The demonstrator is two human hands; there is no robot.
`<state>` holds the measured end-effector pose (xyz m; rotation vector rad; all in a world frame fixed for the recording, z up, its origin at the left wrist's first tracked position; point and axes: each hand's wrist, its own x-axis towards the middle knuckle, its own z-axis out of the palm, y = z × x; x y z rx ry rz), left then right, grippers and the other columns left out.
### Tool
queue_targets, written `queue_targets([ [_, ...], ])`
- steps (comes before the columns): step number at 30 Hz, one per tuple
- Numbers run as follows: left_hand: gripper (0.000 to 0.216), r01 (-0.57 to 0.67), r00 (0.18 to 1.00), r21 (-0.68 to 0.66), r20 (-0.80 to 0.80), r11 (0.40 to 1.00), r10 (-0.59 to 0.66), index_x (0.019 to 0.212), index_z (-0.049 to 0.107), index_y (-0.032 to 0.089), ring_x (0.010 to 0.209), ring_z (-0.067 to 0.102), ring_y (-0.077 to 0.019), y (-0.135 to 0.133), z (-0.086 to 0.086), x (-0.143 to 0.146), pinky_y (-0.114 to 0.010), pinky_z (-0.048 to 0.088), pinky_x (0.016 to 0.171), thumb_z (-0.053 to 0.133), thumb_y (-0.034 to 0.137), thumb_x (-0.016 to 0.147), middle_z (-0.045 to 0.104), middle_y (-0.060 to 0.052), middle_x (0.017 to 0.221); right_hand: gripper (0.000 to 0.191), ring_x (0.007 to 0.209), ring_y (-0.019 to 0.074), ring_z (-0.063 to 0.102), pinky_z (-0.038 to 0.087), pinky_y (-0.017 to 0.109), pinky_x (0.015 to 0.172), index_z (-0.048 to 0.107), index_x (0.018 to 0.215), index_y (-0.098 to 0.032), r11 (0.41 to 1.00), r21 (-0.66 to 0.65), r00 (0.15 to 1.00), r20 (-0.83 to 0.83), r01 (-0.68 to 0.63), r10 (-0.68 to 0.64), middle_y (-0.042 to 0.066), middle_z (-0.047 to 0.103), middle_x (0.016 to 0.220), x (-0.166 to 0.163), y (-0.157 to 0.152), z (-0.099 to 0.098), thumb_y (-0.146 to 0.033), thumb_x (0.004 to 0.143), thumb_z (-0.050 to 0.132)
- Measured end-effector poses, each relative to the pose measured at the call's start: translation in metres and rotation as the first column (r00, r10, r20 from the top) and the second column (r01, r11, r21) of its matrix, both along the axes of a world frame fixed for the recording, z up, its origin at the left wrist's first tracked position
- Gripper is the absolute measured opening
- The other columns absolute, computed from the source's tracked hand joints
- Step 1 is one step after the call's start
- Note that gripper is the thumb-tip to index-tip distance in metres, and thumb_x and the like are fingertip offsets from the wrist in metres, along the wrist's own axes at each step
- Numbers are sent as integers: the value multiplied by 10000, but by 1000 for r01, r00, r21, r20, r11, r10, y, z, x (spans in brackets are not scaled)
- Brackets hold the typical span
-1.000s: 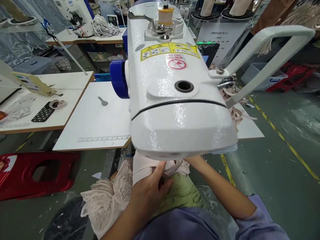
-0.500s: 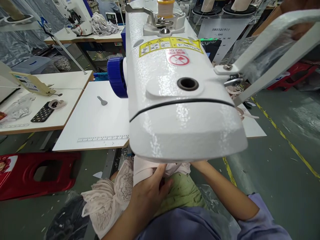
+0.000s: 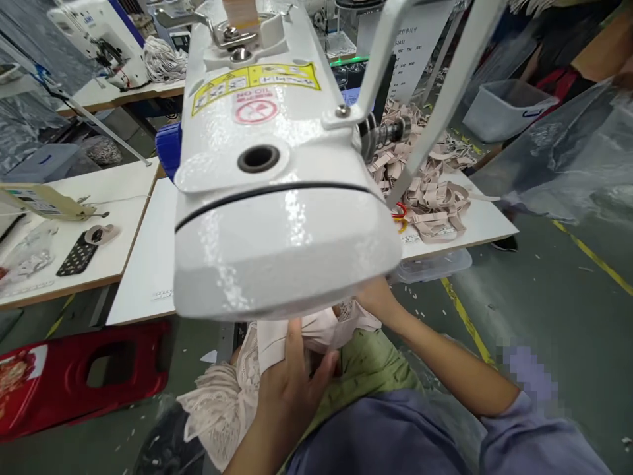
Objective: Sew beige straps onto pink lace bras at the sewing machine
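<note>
Garment workshop, grey concrete floor with yellow line markings, rows of white worktables. Most of the view is taken up by a white industrial sewing machine head, seen from above; the needle area and whatever lies under it are hidden by it. A white thread-stand arm crosses the upper right. A blue handwheel is seen at the machine's left side.

Pale pink fabric with lace trim is held at the near edge of the machine, just below its front, with more lace bunched over the lap. The left hand is closed on the plain pink panel, thumb on top. The right hand is reaching under the machine head, fingers hidden; whether it grips cannot be told.

A heap of beige elastic straps is piled on the table to the right. A clear plastic tray is seen under that table edge, contents unclear. A grey bin stands further back. A red plastic stool is on the floor at left. A large clear plastic bag is at right.

"NO OIL" is readable on a red round sticker, below a yellow warning label. A printed ruler strip runs along the table edge.
</note>
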<state>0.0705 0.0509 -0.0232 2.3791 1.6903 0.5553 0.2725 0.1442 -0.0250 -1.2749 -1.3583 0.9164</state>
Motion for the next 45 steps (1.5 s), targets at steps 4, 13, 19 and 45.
queue_targets([
  [4,809,17,1000,4,-24,1000,-17,1565,55,142,686,736,-223,0,0,0,-292,559,575,499,454,964,574,-261,1376,166,812,170,562,479,300,750,597,927,-218,999,-6,996,-77,38,-38,41,604,952,3,-15,-14,-379,897,569],
  [13,778,-3,998,-42,-59,999,1,1563,68,158,446,624,-130,1,13,7,-249,483,444,476,465,976,596,-256,1353,108,791,166,542,449,286,727,550,835,-221,1000,-23,985,-174,-8,4,21,569,856,-3,-44,-12,-313,847,605],
  [19,756,-5,999,-89,-35,996,2,1572,88,170,720,733,-219,1,11,8,-275,529,520,473,440,979,629,-224,1320,121,797,161,529,429,285,751,524,832,-220,993,113,996,-85,-19,29,5,559,834,-5,-59,-11,-290,865,617],
  [45,813,21,994,-295,108,955,11,1583,51,137,956,741,-313,-23,-13,25,-357,588,700,476,434,956,643,-220,1309,172,828,199,561,427,313,749,596,931,-194,989,-121,995,-57,-90,83,35,637,888,-11,-72,-5,-332,832,620],
])
